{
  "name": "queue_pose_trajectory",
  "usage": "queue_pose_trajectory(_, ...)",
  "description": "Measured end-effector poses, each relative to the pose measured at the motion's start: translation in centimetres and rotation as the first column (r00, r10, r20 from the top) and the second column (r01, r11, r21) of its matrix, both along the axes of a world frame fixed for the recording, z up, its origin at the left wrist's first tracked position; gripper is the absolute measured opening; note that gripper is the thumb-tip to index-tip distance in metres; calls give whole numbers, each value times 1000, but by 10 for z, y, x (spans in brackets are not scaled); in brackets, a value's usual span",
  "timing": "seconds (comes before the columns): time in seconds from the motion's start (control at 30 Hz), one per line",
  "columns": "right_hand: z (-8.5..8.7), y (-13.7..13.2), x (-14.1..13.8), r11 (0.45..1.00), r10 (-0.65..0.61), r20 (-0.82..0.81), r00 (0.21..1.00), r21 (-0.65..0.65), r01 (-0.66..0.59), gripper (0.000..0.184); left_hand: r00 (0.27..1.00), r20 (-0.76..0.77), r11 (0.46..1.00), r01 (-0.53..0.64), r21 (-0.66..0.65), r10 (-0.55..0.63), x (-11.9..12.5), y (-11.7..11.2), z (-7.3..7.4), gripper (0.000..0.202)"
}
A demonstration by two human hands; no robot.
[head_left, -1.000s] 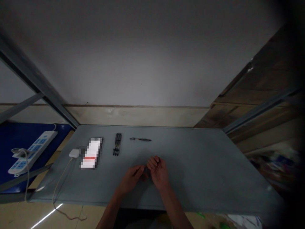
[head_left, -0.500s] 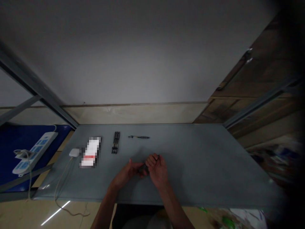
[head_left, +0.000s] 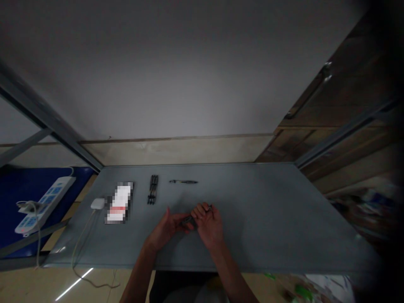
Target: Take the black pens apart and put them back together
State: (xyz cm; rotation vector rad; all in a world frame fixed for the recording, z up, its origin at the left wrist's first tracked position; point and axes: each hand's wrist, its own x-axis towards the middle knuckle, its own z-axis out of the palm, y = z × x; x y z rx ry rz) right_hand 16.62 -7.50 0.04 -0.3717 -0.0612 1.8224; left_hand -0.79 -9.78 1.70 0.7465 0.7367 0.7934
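Both my hands meet over the middle of a grey table [head_left: 268, 219]. My right hand [head_left: 208, 225] is curled closed around a dark pen-like object [head_left: 190, 219] whose end sticks out to the left. My left hand [head_left: 167, 227] pinches that protruding end with thumb and fingers. Further back on the table lie a single dark pen [head_left: 183, 182] and a small bundle of dark pens [head_left: 153, 190]. The light is dim and details of the held object are hard to make out.
A white and red box [head_left: 120, 203] lies at the left of the table beside a white charger [head_left: 97, 203] with a cable running off the front edge. A white power strip [head_left: 44, 204] rests on a blue surface at far left. Metal frame bars rise left and right.
My hands have shifted slightly back and closer together; the left hand's fingers have opened a little around the end of the dark object. The view tilted slightly.
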Motion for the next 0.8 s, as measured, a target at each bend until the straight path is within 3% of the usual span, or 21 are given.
queue_pose_trajectory(0.33, 0, 2, -2, 1000, -2, 49, 999, -27, 3, 26, 997, 72, 989, -15, -145, 25, -4, 6, -8, 92)
queue_pose_trajectory(0.8, 1, 4, -5, 999, -24, 58, 998, -42, 27, 26, 983, 182, 986, -5, -165, 36, -7, 7, -14, 88)
